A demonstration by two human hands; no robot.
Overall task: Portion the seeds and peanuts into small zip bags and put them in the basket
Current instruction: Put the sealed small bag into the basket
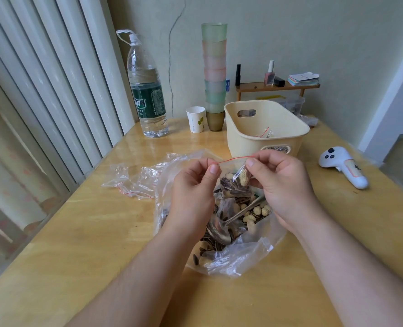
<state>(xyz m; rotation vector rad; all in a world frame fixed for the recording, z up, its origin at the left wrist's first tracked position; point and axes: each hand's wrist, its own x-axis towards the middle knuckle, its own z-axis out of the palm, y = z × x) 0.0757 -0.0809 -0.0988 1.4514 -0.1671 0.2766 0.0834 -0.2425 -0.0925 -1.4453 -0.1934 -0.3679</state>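
Observation:
A small zip bag (pixel 234 182) with a red seal line hangs between my hands, holding striped seeds and a peanut. My left hand (pixel 193 187) pinches its top left corner, and my right hand (pixel 278 182) pinches the top right. Below them a large clear plastic bag (pixel 250 253) lies open on the table with seeds and peanuts inside and a metal spoon (pixel 221 230) resting in it. The cream basket (pixel 240 128) stands just behind my hands; a filled small bag shows inside it.
Empty zip bags (pixel 129 182) lie left of the big bag. A water bottle (pixel 147 90), a paper cup (pixel 196 119) and a tall stack of cups (pixel 215 74) stand at the back. A white controller (pixel 344 166) lies on the right.

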